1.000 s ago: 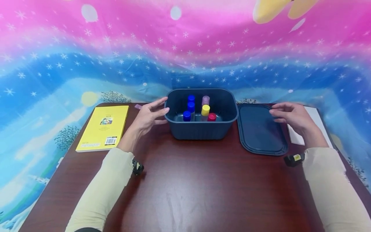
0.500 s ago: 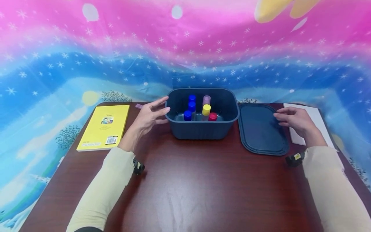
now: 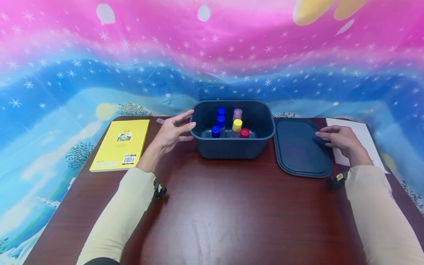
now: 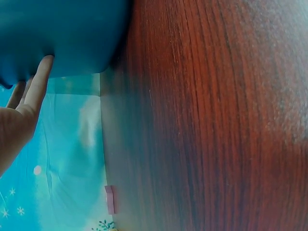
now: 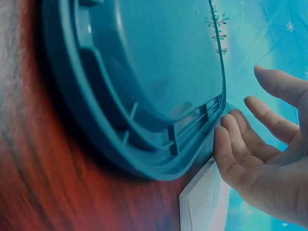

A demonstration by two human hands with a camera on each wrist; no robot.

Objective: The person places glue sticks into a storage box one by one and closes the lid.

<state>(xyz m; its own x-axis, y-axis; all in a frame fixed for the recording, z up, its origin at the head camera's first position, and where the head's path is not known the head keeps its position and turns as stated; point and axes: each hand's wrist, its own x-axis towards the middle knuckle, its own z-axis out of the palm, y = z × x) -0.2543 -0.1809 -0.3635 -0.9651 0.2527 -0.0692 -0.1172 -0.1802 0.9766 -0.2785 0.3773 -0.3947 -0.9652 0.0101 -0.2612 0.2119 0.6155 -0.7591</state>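
Observation:
A dark blue-grey plastic bin [image 3: 232,148] stands at the back middle of the table. Inside are three blue-capped bottles [image 3: 221,120], a yellow-capped one [image 3: 237,125], a red cap [image 3: 244,133] and a purple-topped one [image 3: 237,114]; their lower parts are partly hidden by the front wall. My left hand [image 3: 172,134] touches the bin's left side with extended fingers, also seen against the bin wall [image 4: 72,38] in the left wrist view. The bin's lid [image 3: 302,151] lies flat to the right, ridged side up. My right hand [image 3: 344,141], fingers loosely bent and holding nothing, is by the lid's right edge.
A yellow book [image 3: 120,145] lies at the table's left. White paper or a white booklet [image 3: 359,140] lies at the right, partly behind the right hand. A small pink-purple piece [image 3: 160,121] sits at the back edge. A patterned cloth [image 3: 212,48] hangs behind the table.
My right hand has drawn back slightly to the right from over the lid's edge, uncovering more of the white paper. The left hand stays at the bin; the head view has shifted slightly.

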